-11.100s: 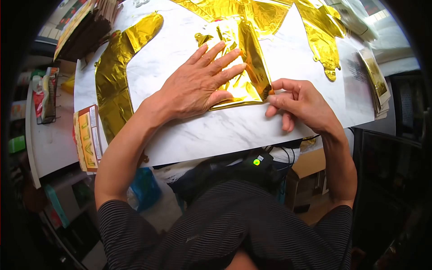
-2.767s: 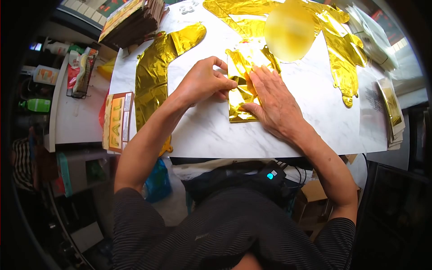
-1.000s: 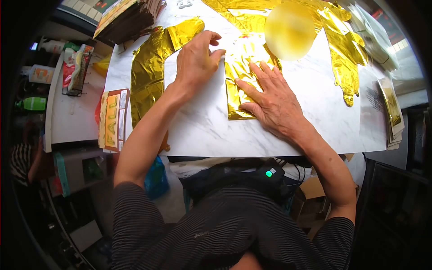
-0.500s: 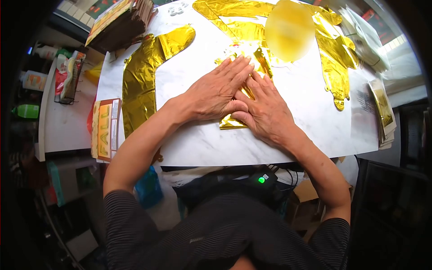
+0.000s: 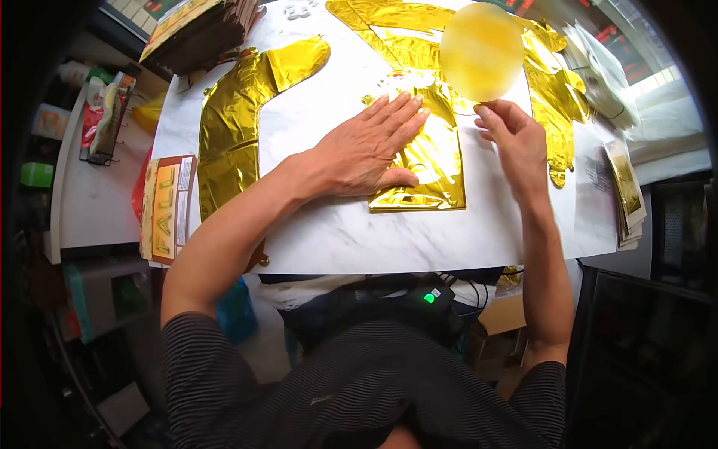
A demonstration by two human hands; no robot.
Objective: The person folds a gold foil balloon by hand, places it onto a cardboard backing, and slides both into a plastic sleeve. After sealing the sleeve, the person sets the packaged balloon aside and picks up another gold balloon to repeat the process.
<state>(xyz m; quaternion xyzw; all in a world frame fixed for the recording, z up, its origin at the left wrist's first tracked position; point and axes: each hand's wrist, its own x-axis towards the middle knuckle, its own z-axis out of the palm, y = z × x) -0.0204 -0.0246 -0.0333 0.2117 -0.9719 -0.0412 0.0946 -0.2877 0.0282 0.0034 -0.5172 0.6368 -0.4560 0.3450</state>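
My left hand point(image 5: 365, 150) lies flat with fingers stretched out on a folded gold foil balloon point(image 5: 440, 168), covering its left side. To the right of that balloon, my right hand point(image 5: 517, 146) is raised with thumb and forefinger pinched together. A thin line shows by those fingertips, too fine to name. Left of my hands lies a bent gold foil balloon point(image 5: 230, 135), flat on the table. Another gold foil balloon point(image 5: 404, 45) spreads across the far side, partly hidden by a blurred yellow oval. One more gold foil piece point(image 5: 561, 120) lies at the right.
The white marbled table point(image 5: 329, 236) carries a stack of printed cards point(image 5: 202, 34) at far left and a "FALL" package point(image 5: 166, 209) at its left edge. Clear plastic bags point(image 5: 598, 75) and more packages point(image 5: 627, 191) line the right edge. A shelf point(image 5: 97, 202) stands left.
My right hand has lifted off the folded balloon and moved right, its fingers now pinched. The left hand stays pressed on the balloon, more of which is now visible.
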